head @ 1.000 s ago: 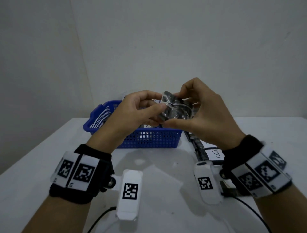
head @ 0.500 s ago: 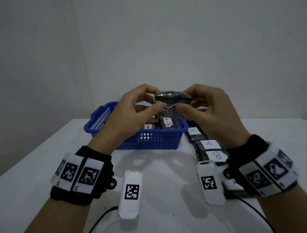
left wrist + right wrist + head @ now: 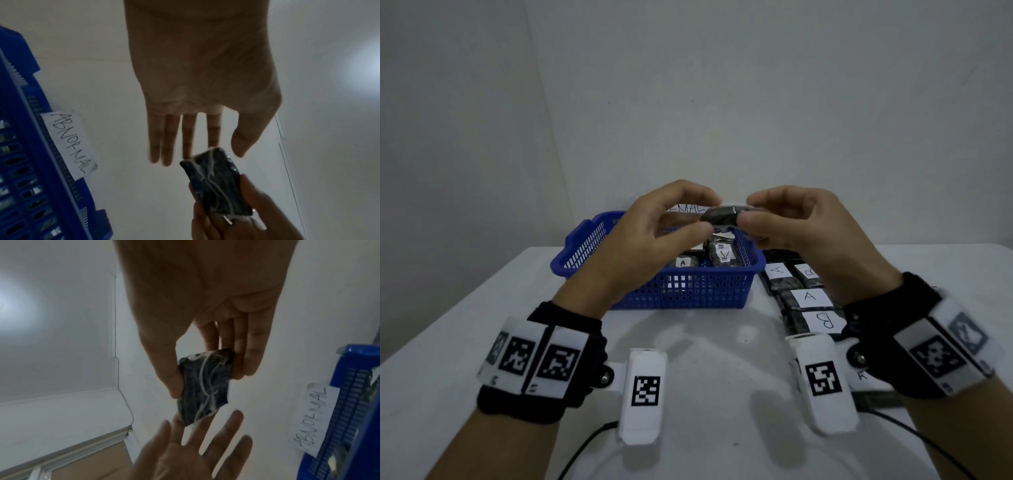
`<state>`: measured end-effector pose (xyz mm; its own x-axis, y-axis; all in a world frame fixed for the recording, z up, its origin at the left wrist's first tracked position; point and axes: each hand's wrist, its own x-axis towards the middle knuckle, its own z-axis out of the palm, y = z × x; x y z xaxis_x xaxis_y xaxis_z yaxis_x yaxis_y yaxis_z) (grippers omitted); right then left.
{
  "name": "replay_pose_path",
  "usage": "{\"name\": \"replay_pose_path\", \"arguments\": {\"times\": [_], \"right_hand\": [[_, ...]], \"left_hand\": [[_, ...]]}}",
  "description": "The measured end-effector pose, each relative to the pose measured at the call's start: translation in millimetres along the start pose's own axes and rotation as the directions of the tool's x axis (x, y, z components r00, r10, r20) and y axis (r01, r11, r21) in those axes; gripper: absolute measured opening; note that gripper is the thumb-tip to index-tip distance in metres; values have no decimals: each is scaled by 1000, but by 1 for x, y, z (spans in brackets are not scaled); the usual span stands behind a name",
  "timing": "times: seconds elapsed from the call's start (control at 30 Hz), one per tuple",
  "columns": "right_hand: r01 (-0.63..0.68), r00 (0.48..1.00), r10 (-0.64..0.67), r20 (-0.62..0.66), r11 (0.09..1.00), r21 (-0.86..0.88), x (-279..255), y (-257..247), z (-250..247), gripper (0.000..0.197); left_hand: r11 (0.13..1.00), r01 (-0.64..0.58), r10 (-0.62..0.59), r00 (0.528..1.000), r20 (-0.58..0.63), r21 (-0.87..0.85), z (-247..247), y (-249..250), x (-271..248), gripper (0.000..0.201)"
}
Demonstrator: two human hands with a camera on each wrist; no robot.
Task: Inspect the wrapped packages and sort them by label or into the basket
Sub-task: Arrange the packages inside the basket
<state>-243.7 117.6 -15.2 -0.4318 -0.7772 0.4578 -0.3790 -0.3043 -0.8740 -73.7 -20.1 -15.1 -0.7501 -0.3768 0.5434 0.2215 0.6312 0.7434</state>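
A small dark package (image 3: 722,216) wrapped in clear film hangs flat and edge-on above the blue basket (image 3: 688,291). My right hand (image 3: 751,209) pinches one end of it between thumb and fingers, as the right wrist view shows on the package (image 3: 203,386). My left hand (image 3: 700,216) is at the other end. In the left wrist view its fingers (image 3: 185,138) are straight, with their tips at the package's corner (image 3: 216,181). No label shows on the sides I can see.
The basket carries a paper sign reading ABNORMAL (image 3: 69,144) and holds several wrapped packages (image 3: 722,257). A row of packages labelled A (image 3: 810,296) and B (image 3: 825,320) lies on the white table (image 3: 705,359) right of the basket. Walls stand close behind and to the left.
The package has turned from tilted to flat and edge-on, and both hands rose a little. My left hand's fingers have straightened off it while the right hand keeps its pinch.
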Motion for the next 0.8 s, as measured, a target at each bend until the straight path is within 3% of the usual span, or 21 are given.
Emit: {"name": "replay_pose_path", "arguments": {"times": [0.1,0.2,0.37,0.57,0.8], "right_hand": [[54,998,-53,43,998,-21,-1,2,-2,68],[100,989,-94,112,994,-44,-2,1,1,74],[-9,999,8,39,1000,23,0,3,6,45],[162,987,-158,37,972,-170,-1,3,11,28],[225,966,-253,-50,921,-318,-3,9,22,22]], "left_hand": [[985,149,-154,986,-58,-84,2,0,2,32],[978,165,-176,982,-72,-130,2,-2,3,33],[983,130,-136,990,-41,-125,-1,-2,3,39],[992,127,-128,988,-81,-18,8,-3,2,16],[992,61,-41,983,-179,113,10,-13,4,24]]}}
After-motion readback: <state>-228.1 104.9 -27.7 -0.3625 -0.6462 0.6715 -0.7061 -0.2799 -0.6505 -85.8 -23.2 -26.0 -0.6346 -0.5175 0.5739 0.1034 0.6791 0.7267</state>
